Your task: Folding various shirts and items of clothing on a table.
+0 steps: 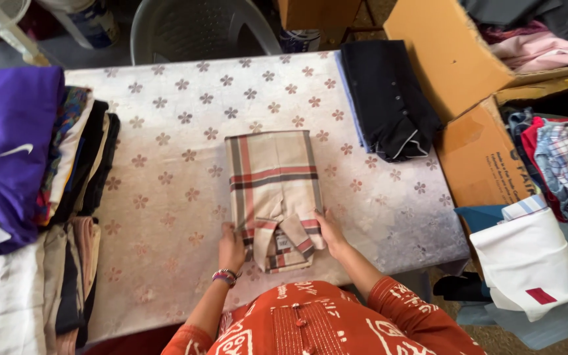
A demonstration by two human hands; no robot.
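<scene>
A folded beige shirt (274, 184) with red and dark check stripes lies on the table (165, 171), its collar toward me. My left hand (231, 246) rests at the shirt's near left corner, fingers gripping the edge by the collar. My right hand (329, 231) presses on the shirt's near right edge, fingers laid on the fabric. A beaded bracelet sits on my left wrist.
A stack of folded clothes (41, 164), purple on top, fills the table's left side. A folded dark garment (389, 98) lies at the far right. Cardboard boxes (481, 158) with clothes stand to the right, and a grey plastic chair (198, 29) behind the table.
</scene>
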